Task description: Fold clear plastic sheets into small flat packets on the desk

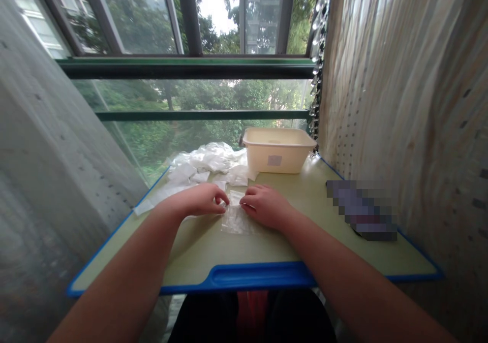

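A small clear plastic bag (236, 222) lies flat on the table in front of me, between my two hands. My left hand (206, 199) has its thumb and fingertips pinched at the bag's left edge. On the opposite edge, the curled fingers of my right hand (265, 206) grip the bag near its upper part. Whether anything is inside the bag is too faint to make out. Just beyond my hands spreads a heap of white and clear plastic bags (209, 157), some flat, some crumpled.
A cream plastic bin (278, 155) with a small label stands at the back right of the table. At the right edge lies a pixelated dark object (362, 211). The table (198, 254) has a blue rim (263, 276) with a shallow groove. Curtains (400, 104) hang at both sides.
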`<state>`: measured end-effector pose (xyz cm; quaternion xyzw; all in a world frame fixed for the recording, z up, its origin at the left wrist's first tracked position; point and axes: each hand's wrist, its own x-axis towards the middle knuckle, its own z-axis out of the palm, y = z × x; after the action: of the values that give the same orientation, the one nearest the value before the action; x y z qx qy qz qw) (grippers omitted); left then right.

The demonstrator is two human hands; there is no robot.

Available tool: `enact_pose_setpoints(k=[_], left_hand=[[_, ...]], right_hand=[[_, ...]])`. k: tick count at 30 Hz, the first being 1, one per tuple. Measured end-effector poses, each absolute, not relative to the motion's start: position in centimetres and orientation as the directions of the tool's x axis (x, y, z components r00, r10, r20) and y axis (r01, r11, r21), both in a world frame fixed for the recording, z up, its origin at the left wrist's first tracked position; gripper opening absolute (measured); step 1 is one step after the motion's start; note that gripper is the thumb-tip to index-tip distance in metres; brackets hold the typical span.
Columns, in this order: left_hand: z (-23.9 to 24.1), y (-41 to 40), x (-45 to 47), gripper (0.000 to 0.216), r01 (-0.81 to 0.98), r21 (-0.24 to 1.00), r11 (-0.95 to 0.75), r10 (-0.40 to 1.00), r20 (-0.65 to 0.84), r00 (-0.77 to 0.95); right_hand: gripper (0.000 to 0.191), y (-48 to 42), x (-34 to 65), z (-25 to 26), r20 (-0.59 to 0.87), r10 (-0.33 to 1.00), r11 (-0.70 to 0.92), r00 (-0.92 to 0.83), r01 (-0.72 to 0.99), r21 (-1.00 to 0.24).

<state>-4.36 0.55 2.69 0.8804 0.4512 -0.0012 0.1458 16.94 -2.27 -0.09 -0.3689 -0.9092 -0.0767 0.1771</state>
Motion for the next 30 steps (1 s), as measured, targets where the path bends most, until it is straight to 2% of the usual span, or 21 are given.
enact_pose_setpoints(k=[9, 12, 16, 22, 28, 30], left_hand=[[2.6, 0.7, -4.5, 0.032, 0.804, 0.278, -0.526, 0.810, -0.122, 0.573], [2.7, 0.5, -4.1, 0.031, 0.805, 0.247, -0.539, 0.828, -0.021, 0.561], [2.6, 0.0, -3.3, 0.030, 0.743, 0.195, -0.641, 0.767, 0.131, 0.628], [1.8, -0.1, -2.4, 0.015, 0.703, 0.146, -0.696, 0.718, 0.153, 0.679], [2.0, 0.0, -2.6, 0.017, 0.707, 0.145, -0.692, 0.719, 0.216, 0.660], [2.2, 0.0, -2.7, 0.016, 0.709, 0.150, -0.689, 0.722, 0.224, 0.655]], right_hand=[[0.025, -2.4, 16.7, 0.0, 0.383, 0.633, 0.727, -0.672, 0.687, 0.003], [0.023, -2.4, 16.8, -0.1, 0.370, 0.626, 0.743, -0.687, 0.669, -0.014], [0.022, -2.3, 16.9, -0.2, 0.381, 0.616, 0.751, -0.690, 0.659, -0.021], [0.023, -2.3, 16.9, -0.2, 0.389, 0.620, 0.746, -0.681, 0.665, -0.024], [0.035, -2.4, 17.1, -0.3, 0.381, 0.641, 0.727, -0.666, 0.686, -0.023], [0.033, -2.4, 17.1, -0.3, 0.376, 0.647, 0.721, -0.663, 0.693, -0.019]])
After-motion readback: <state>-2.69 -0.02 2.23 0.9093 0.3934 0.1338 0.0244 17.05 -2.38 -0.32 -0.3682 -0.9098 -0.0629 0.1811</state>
